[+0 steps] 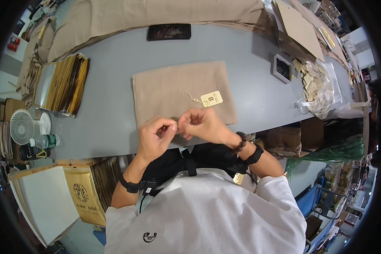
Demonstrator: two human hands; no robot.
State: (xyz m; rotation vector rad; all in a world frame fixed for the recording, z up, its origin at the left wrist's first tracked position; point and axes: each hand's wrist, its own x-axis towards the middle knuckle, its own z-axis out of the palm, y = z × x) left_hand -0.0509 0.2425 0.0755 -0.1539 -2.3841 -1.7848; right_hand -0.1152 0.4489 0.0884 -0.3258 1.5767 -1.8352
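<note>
A folded beige cloth (169,86) lies flat on the grey table in front of me. On its right half rests a cream hang tag (211,98) with a looped cord. My left hand (155,136) and my right hand (202,126) meet over the cloth's near edge, fingertips almost touching. Both have thumb and forefinger pinched together. Whatever sits between the fingertips is too small to make out. The tag lies just beyond my right hand, apart from it.
A dark phone (169,32) lies at the back of the table, before a large beige fabric pile (156,12). Gold packets (63,84) are stacked left, near a small fan (22,126) and a bottle (45,141). At right are a small box (282,69) and a bag of tags (314,86).
</note>
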